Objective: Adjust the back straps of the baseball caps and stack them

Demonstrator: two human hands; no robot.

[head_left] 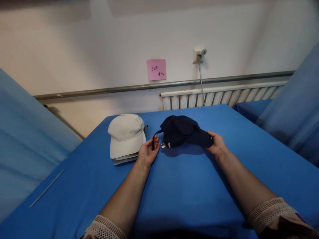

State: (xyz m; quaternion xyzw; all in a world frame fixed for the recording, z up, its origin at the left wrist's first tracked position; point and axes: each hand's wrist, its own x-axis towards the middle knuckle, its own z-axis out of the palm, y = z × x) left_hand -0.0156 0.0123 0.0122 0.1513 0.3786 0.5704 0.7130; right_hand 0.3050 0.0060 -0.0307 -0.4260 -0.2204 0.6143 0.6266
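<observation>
A dark navy cap (180,130) lies on the blue-covered table (189,179) near its far middle. My right hand (216,143) grips the cap's brim at its right end. My left hand (149,151) lies palm up just left of the cap, its fingers pinching the thin back strap (153,139) that hangs from it. A small metal buckle (163,145) shows at the cap's lower left. A stack of white caps (126,136) sits right beside my left hand, on its left.
A white radiator (224,95) and a metal rail run along the wall behind the table. A pink sticky note (156,69) and a plugged socket (198,54) are on the wall. Blue cloth hangs at both sides.
</observation>
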